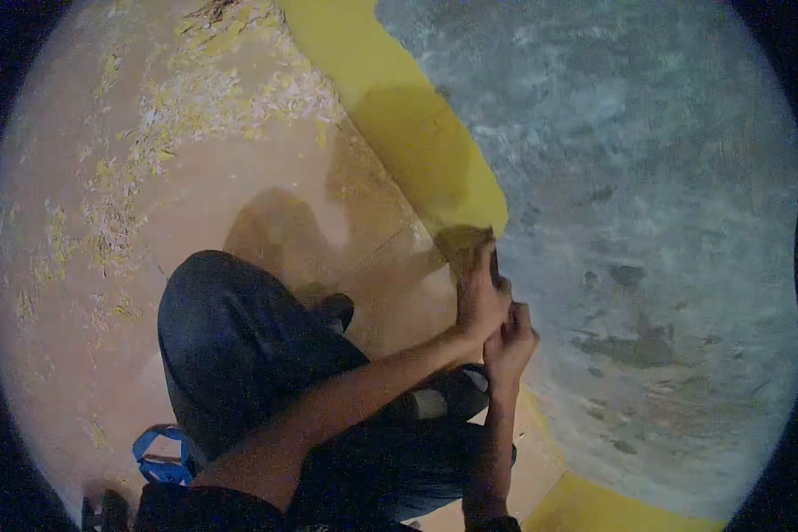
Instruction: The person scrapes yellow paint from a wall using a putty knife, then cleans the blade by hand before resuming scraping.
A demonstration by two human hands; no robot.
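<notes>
Forearms (pixel 390 377) converge; dark tool (pixel 494 263) protrudes beyond the grip (pixel 482 303).

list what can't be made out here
Head view, all:
Dark held thing: mostly covered by the left hand.
Whatever the right hand grips: hidden by its own fingers.
Blue item: too small and grainy to identify.
Dark shape: blurred, cut off by bottom edge.

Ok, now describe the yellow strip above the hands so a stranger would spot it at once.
Find the big blotchy grey surface at right. Along its upper left edge, the yellow strip slants from the picture's top down towards the left hand. Solid yellow sets it apart from the flake-strewn tan floor; its upper position, from the yellow patch at the bottom.
</notes>
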